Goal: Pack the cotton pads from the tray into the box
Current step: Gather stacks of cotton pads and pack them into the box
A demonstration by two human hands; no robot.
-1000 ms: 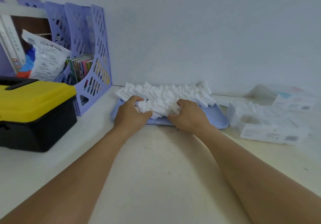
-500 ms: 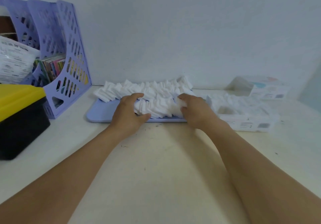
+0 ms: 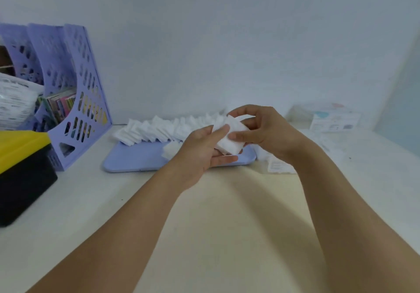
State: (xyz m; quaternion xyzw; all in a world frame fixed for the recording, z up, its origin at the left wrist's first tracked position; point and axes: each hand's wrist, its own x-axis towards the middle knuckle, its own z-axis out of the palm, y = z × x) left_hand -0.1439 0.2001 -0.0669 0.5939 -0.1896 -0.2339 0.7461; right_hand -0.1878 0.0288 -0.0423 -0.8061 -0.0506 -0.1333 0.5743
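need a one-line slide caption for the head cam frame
Both hands, left and right, hold a stack of cotton pads above the blue tray, more pads lined along its far edge.

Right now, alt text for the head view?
Both hands, left hand and right hand, hold a small stack of white cotton pads above a lilac tray whose far side carries a row of more pads. A partly hidden white box lies to the right, a lilac file rack and yellow-lidded case to the left.
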